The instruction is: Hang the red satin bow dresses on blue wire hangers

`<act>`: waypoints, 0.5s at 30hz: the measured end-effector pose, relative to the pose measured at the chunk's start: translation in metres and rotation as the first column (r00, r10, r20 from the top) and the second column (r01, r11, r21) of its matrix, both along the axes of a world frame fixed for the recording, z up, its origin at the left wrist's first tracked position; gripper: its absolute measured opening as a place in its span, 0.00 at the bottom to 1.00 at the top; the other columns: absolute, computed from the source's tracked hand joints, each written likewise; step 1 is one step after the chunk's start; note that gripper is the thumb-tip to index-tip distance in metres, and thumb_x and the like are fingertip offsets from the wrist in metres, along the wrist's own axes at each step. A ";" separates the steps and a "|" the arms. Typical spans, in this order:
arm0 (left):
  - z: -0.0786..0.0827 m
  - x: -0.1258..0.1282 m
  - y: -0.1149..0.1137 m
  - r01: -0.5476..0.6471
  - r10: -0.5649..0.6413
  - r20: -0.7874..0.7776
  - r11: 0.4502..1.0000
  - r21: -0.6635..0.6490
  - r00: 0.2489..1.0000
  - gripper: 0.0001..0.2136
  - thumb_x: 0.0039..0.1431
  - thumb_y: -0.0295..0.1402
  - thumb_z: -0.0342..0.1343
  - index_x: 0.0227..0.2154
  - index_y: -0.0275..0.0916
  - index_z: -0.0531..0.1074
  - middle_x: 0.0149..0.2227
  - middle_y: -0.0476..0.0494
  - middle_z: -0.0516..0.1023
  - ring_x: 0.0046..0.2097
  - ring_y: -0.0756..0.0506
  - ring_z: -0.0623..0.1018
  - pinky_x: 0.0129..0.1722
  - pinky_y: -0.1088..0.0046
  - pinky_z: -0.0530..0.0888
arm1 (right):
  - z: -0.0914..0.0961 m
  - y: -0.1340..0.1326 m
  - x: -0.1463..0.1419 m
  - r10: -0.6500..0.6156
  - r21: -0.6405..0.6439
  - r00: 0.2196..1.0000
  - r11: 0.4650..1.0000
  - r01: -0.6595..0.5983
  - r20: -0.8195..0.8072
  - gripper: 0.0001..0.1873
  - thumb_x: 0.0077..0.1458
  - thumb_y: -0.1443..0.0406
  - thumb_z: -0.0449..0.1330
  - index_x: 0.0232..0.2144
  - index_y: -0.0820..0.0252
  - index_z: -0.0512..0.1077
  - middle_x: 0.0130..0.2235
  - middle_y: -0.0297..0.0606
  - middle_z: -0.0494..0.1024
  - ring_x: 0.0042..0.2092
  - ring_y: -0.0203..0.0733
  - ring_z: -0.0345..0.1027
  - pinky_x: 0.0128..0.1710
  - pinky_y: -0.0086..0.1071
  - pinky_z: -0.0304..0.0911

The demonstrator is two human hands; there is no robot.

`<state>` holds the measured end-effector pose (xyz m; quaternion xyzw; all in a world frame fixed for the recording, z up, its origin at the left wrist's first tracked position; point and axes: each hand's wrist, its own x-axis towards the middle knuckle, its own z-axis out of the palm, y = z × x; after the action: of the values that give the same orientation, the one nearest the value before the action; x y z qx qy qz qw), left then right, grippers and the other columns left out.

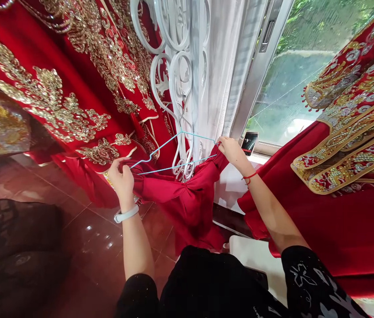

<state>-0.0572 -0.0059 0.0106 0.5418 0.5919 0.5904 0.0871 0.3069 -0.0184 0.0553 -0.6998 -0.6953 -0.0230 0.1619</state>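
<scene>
A light blue wire hanger [169, 169] spans the space between my two hands, its hook pointing up in front of white scrollwork; I cannot tell if the hook rests on it. From the hanger's ends droops a plain red skirt [187, 196], its wide top edge sagging in the middle. My left hand [121, 179] is closed on the skirt's edge at the hanger's left end. At the right end, my right hand [230, 150] pinches the other side of the edge between thumb and fingers. The fingertips of both hands are partly hidden by cloth.
A white scrollwork rack [173, 66] stands ahead. Red garments with gold embroidery [54, 97] hang at left, another embroidered red garment [349, 145] at right. Beside a window [283, 88] sits a small black object [249, 143]. A white seat [256, 251] and dark bag [17, 238] are low down.
</scene>
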 end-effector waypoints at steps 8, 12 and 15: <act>0.002 0.003 -0.006 -0.010 0.009 -0.011 0.999 -0.052 1.000 0.15 0.54 0.21 0.47 0.37 0.37 0.76 0.39 0.41 0.80 0.43 0.42 0.78 0.48 0.63 0.75 | 0.000 -0.007 -0.007 -0.079 0.018 0.992 0.997 0.078 0.095 0.22 0.63 0.76 0.45 0.52 0.64 0.72 0.51 0.53 0.79 0.46 0.51 0.74 0.42 0.37 0.64; 0.003 0.001 -0.008 -0.010 0.009 -0.017 0.999 -0.042 1.000 0.15 0.55 0.22 0.47 0.38 0.37 0.76 0.40 0.41 0.80 0.43 0.42 0.79 0.48 0.62 0.75 | 0.005 0.010 -0.005 -0.089 -0.039 0.990 0.995 0.094 0.110 0.22 0.63 0.76 0.46 0.50 0.65 0.74 0.47 0.54 0.80 0.44 0.52 0.75 0.43 0.39 0.66; 0.005 -0.001 -0.008 -0.014 0.013 -0.018 0.998 -0.059 1.000 0.15 0.54 0.21 0.47 0.38 0.38 0.76 0.40 0.41 0.81 0.43 0.42 0.79 0.48 0.62 0.76 | 0.009 0.027 0.019 -0.045 -0.049 0.999 0.998 0.044 -0.029 0.21 0.61 0.75 0.47 0.44 0.62 0.79 0.43 0.50 0.82 0.41 0.50 0.76 0.44 0.39 0.68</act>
<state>-0.0584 -0.0140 0.0155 0.5402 0.6133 0.5686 0.0940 0.3257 0.0082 0.0638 -0.7192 -0.6773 0.0009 0.1550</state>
